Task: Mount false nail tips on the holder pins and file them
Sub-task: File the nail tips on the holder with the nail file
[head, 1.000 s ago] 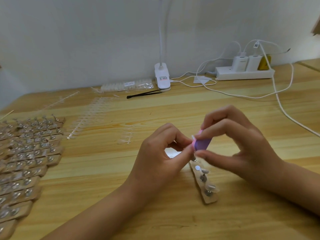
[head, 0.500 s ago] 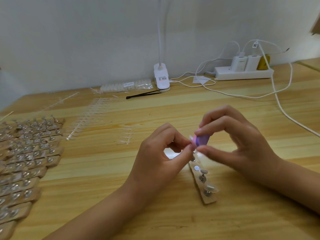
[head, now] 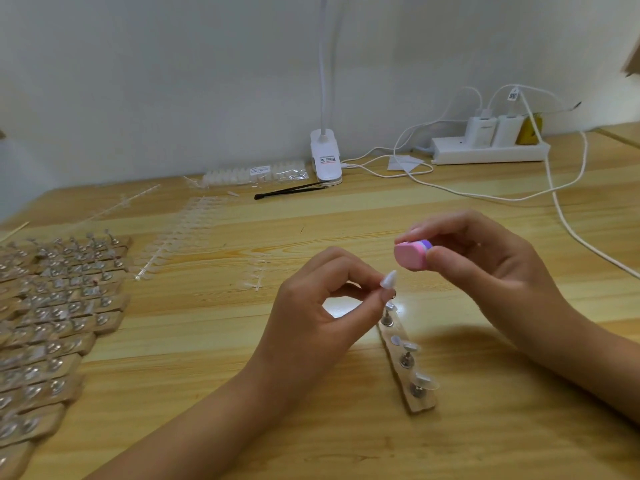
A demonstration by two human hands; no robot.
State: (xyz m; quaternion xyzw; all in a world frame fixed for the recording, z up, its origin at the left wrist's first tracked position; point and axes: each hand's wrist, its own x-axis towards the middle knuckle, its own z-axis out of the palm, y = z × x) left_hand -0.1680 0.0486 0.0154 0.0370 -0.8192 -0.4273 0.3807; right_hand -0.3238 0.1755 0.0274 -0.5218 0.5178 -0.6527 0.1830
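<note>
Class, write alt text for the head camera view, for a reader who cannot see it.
A left hand pinches a clear nail tip while the right hand holds a pink file block just above it, not touching, over a wooden table. Below the hands lies a holder with pins, some carrying tips; more holders lie at the left.
</note>
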